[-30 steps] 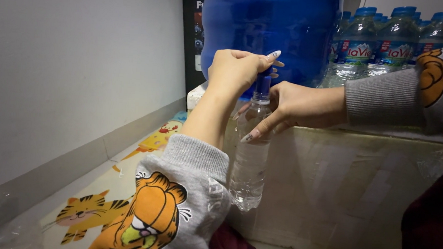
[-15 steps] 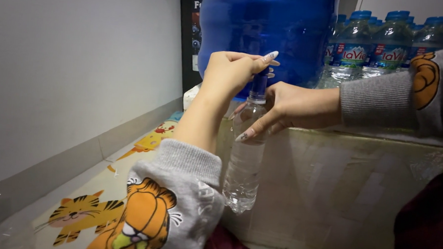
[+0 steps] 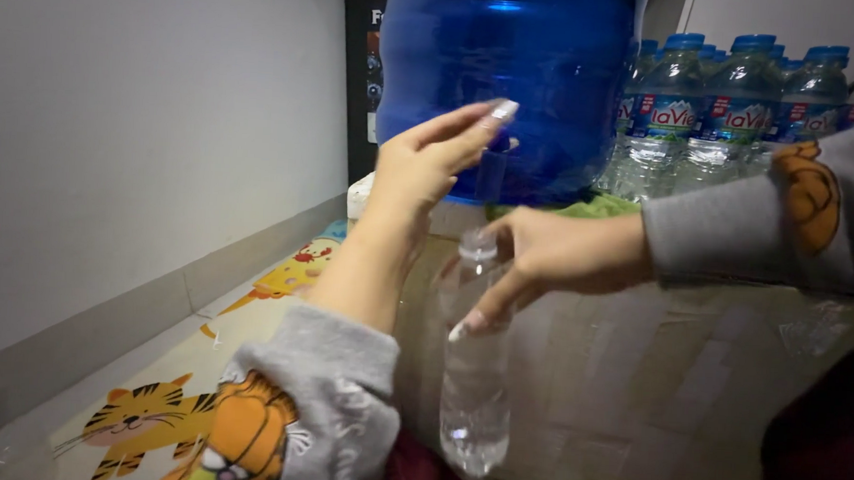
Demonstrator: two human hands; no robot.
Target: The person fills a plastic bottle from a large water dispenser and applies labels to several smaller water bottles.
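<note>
The right hand (image 3: 556, 260) has its grip clamped round the neck of a clear bottle (image 3: 476, 367), fingers wrapped just below the open mouth, one long nail pointing down the bottle's side. The bottle hangs upright in front of a taped box (image 3: 651, 394), its mouth directly under a small blue tap (image 3: 493, 166); there is some water in its bottom.

At 11 o'clock from that hand, the left hand (image 3: 431, 159) is raised with fingers together and stretched toward the tap, fingertips at the lever. Whether they press it or only touch it cannot be told; the grip is not closed round anything.

The tap sits at the foot of a big blue jug (image 3: 511, 71), which stands on top of the box, at 12 o'clock from the bottle. At 2 o'clock, behind the right sleeve, stands a row of small bottles (image 3: 730, 109) with blue caps. At 8 o'clock, low beside the grey wall, lies a mat (image 3: 151, 410) with cartoon animals.
</note>
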